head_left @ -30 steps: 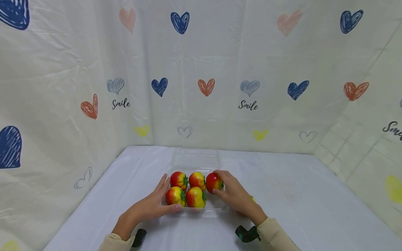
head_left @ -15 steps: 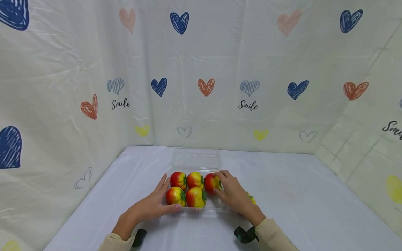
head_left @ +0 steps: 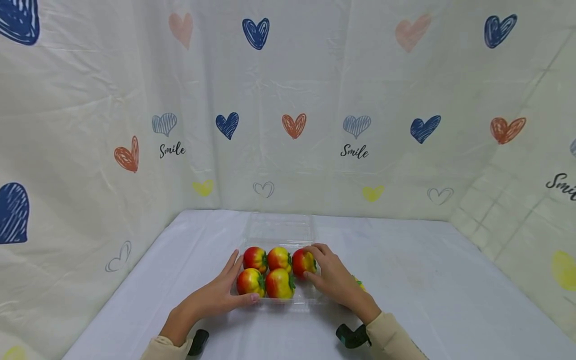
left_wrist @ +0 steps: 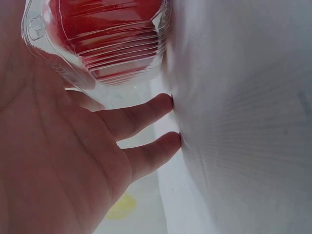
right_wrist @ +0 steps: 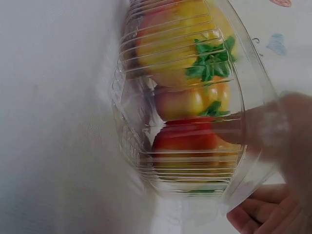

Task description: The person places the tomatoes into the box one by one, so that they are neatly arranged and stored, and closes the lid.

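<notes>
Red-yellow fruit (head_left: 302, 263): pos. is back row, R end, inside clear box (head_left: 311, 302); whether it touches box floor, I can't confirm. R hand (head_left: 335, 277) pinches it, thumb nr. side, fingers far side. Step in hand, in my assessment: seating it. Rec. lower straight, keep level, set snug vs. neighbor w/o crushing its leaves, then release gently, knuckles clear of rim. Orientation: yellow side faces R; green top mostly hidden, prob. points R, as neighbors' do. Shape nr. round, no marked long axis; stem-to-base line approx. L–R, along row. Four other fruits (head_left: 280, 284) fill L & mid. spots, two per row. L hand (head_left: 218, 296) is spread at box's L side, thumb at front edge, two fingertips on table (head_left: 405, 285) per L wrist cam; I judge it's steadying the box. Lid (head_left: 280, 230) lies open behind. Part of another fruit (head_left: 359, 283) shows past R wrist.
</notes>
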`<state>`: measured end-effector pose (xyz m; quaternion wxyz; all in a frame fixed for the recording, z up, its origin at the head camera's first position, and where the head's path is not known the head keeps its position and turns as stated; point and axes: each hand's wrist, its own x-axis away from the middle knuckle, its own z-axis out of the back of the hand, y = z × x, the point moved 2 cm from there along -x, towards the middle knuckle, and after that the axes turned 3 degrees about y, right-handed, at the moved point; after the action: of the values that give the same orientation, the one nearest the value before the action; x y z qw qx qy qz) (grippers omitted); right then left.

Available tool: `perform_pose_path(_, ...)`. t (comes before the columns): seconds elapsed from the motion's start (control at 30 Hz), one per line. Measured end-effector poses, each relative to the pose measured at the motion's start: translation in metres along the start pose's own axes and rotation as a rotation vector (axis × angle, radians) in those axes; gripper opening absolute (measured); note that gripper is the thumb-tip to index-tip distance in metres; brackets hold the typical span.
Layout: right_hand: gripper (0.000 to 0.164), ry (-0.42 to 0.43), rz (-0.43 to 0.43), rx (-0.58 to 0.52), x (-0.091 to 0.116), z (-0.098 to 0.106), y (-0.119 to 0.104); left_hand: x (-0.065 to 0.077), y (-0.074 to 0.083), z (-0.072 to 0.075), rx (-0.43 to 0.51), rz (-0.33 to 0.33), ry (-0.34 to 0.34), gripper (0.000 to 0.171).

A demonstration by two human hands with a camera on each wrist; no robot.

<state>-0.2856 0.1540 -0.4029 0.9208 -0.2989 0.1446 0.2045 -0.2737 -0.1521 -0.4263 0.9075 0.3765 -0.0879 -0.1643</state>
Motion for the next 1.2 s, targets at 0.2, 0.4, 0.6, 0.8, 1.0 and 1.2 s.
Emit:
perform_pose_path(0.2, 0.066, -0.058, -0.016, -0.019, 0.001, 0.003, 0.002, 0.001, 0.001, -0.001, -0.001, 0.011, -0.001, 0.121)
perform_pose_path(0.4, 0.08, -0.166, -0.088, -0.067, 0.004, 0.013, 0.004, 0.001, 0.002, -0.001, -0.002, 0.014, -0.003, 0.121)
perform_pose_path(0.6, 0.094, -0.298, -0.117, -0.104, 0.005, 0.028, 0.007, 0.0, 0.001, -0.002, -0.005, 0.022, 0.003, 0.122)
perform_pose_path(0.8, 0.101, -0.364, -0.15, -0.11, 0.006, 0.044, 0.01, -0.002, -0.001, -0.002, 0.0, 0.02, 0.003, 0.122)
perform_pose_path(1.0, 0.103, -0.413, -0.179, -0.113, 0.006, 0.06, 0.018, -0.002, -0.001, -0.002, 0.006, 0.025, 0.003, 0.122)
perform_pose_path(1.2, 0.105, -0.434, -0.188, -0.114, 0.01, 0.073, 0.023, -0.002, 0.0, -0.002, -0.004, 0.021, 0.004, 0.122)
